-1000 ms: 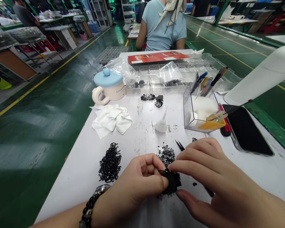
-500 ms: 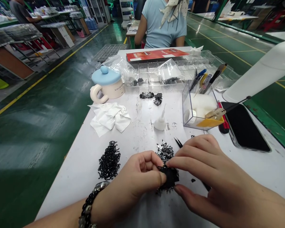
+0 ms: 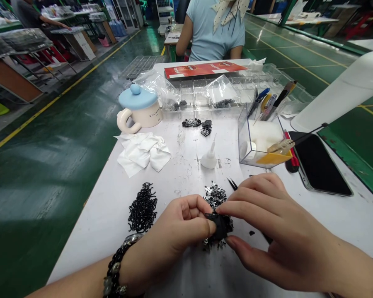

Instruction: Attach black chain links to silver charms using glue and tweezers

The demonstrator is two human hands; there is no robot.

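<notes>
A small, flat black plastic part (image 3: 220, 229), roughly square, is pinched between the thumb and bent fingers of my left hand (image 3: 177, 227). My right hand (image 3: 273, 227) takes the same part by its edges, index fingertip at the top and thumb at the lower right corner. Beneath and behind the part lies a heap of small shiny black metal pieces (image 3: 215, 193). Left of my hands is a pile of black bent hook-like pieces (image 3: 143, 209). Black tweezers (image 3: 233, 183) lie partly hidden under my right hand.
A white dropper bottle (image 3: 209, 159) stands mid-table. Behind are a lidded mug (image 3: 147, 114), crumpled tissue (image 3: 143, 153) and clear trays (image 3: 199, 99). To the right are a clear box (image 3: 261, 158) of pens, a phone (image 3: 323, 165) and a white cylinder (image 3: 342, 89). A person (image 3: 214, 33) sits ahead.
The black part has tilted slightly in my fingers and shifted a little left. Both hands keep hold of it. The view has shifted slightly.
</notes>
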